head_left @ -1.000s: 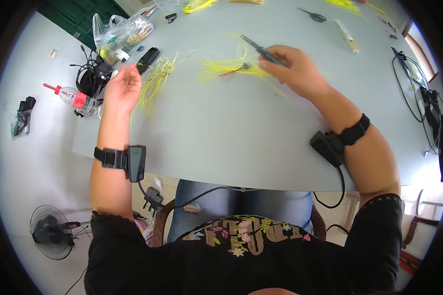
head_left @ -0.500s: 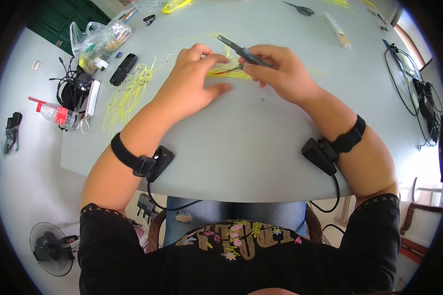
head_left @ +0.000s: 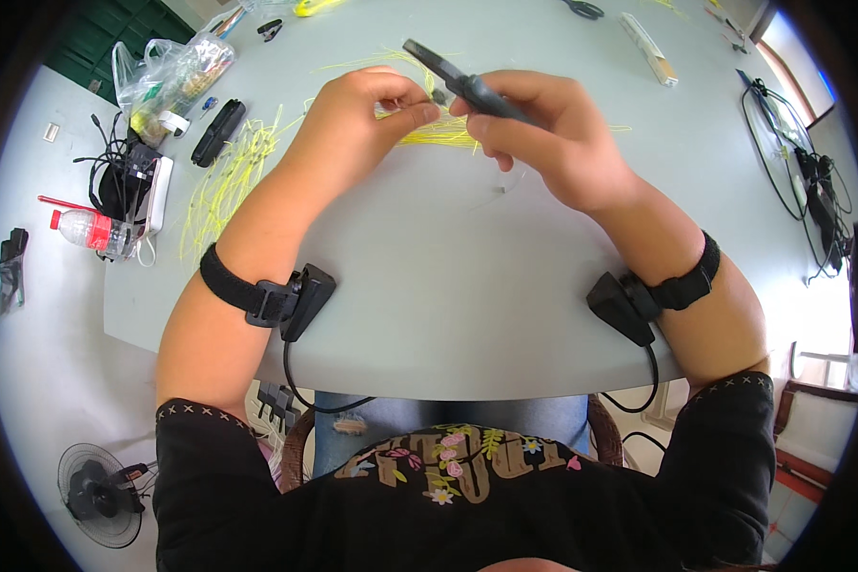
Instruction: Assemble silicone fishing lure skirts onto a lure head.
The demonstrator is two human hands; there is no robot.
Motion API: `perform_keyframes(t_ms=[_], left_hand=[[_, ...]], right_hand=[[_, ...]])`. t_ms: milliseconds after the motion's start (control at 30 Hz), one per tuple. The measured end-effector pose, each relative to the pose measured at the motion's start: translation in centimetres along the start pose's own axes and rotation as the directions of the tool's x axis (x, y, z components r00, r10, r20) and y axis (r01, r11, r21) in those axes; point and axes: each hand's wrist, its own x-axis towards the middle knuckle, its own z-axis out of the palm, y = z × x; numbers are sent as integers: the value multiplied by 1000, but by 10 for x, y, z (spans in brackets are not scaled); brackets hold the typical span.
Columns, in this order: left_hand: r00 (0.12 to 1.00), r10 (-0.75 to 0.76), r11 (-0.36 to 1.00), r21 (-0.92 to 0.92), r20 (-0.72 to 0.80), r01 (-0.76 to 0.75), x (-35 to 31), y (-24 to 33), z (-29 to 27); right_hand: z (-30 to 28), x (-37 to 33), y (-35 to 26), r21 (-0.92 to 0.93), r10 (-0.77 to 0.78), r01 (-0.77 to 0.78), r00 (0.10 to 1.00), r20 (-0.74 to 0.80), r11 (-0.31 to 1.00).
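My right hand is wrapped round a dark grey hand tool. Its long narrow end points up and to the left, above the table; its exact kind does not show. Thumb and fingers of my left hand are pinched together just left of the tool. A small dark bit shows by those fingertips, too small to name. Beneath both hands lies a bunch of thin yellow wires, partly hidden by them. More yellow wires are spread on the table beside my left forearm.
Left on the grey table are a black case, a plastic bag, black cables and a bottle. Scissors and a long narrow box lie far right; coiled black cables run along the right edge.
My left hand's spread fingers have closed into a pinch by the wires. The tool in my right hand has moved slightly left and up. The view has shifted a little.
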Motion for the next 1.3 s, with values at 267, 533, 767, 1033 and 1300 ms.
perform_keyframes(t_ms=[267,533,767,1033,1300], left_hand=[[935,-339,706,-628,107,328,-4,-7,-21],[927,-222,291,-887,301,358,-8,-44,-49],[963,-151,93,-967,223,239,-8,-53,-38],[964,-207,43,-983,169,181,-7,-47,-39],[949,-300,132,-981,99,144,-8,-37,-37]], right_hand=[[7,-10,-3,-119,-155,167,982,109,979],[6,-8,-4,-102,-89,99,991,98,990],[5,-7,0,-69,-60,66,994,87,995],[5,-4,12,-159,-170,180,983,72,971],[7,-4,13,-312,-274,324,942,195,893]])
